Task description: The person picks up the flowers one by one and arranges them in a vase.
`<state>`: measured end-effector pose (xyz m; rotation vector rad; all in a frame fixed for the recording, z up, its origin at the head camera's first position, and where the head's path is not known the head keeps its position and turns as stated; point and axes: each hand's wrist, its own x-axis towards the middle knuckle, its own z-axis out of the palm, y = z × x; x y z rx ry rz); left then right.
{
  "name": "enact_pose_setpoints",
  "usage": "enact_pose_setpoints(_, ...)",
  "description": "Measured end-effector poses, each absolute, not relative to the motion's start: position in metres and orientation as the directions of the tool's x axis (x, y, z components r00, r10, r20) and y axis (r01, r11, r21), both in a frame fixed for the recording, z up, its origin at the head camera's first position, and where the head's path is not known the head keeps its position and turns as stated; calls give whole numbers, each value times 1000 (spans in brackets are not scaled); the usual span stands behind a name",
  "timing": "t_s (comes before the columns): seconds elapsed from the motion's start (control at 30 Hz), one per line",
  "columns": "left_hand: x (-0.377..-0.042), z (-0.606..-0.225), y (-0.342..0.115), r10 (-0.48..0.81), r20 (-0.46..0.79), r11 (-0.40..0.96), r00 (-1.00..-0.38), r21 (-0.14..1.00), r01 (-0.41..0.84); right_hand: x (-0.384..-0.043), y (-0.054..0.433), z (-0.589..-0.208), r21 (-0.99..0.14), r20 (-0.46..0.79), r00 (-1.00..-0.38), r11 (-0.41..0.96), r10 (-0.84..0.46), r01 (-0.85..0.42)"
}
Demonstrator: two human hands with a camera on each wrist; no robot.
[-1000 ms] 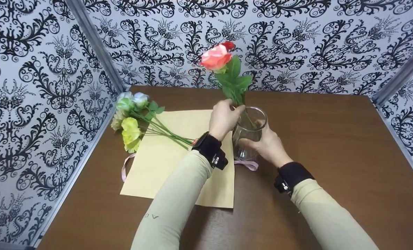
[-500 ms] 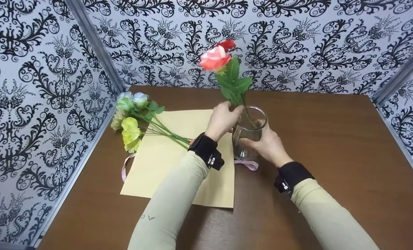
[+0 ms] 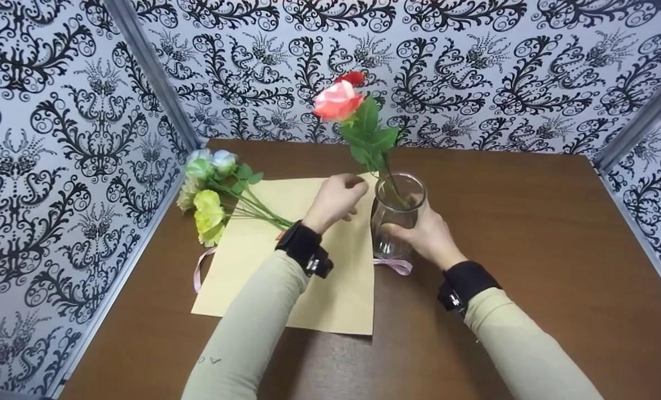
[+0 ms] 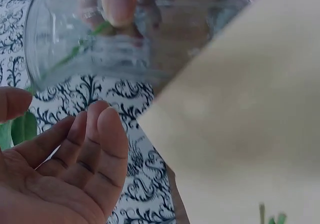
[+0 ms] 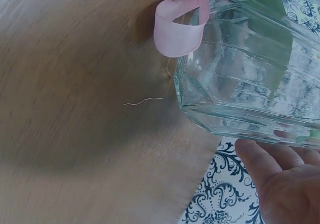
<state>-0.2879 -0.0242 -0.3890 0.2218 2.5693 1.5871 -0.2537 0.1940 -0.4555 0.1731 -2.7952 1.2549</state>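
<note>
In the head view my right hand [image 3: 431, 233] holds the clear glass vase [image 3: 385, 215] round its body, thumb at the front. A pink-and-white rose [image 3: 339, 101] leans left out of the vase, its green stem inside the glass. A red bloom [image 3: 354, 78] shows behind it. My left hand [image 3: 335, 201] hovers left of the vase above the cream paper [image 3: 341, 303], holding nothing. The left wrist view shows that hand [image 4: 75, 179] palm up with loosely bent fingers. In the right wrist view, fingers of the right hand [image 5: 292, 184] lie along the glass.
Left of the vase, a yellow flower [image 3: 209, 218] and pale blue flowers [image 3: 224, 161] lie with stems across the paper. A pink ribbon [image 3: 396, 265] loops out by the vase's base, and another pink length [image 3: 198, 272] shows at the paper's left side. Patterned walls [image 3: 464, 72] enclose the table.
My left hand has let go of the rose stem and moved left and down, away from the vase. The rose has tipped slightly left. My right hand stays on the vase.
</note>
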Motion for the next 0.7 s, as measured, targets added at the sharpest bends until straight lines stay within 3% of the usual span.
enact_pose_setpoints(0.7,-289,-421,-170,-166,34,701,-985,707,-94,-253,193,-454,-714,111,-990,686,-87,-140)
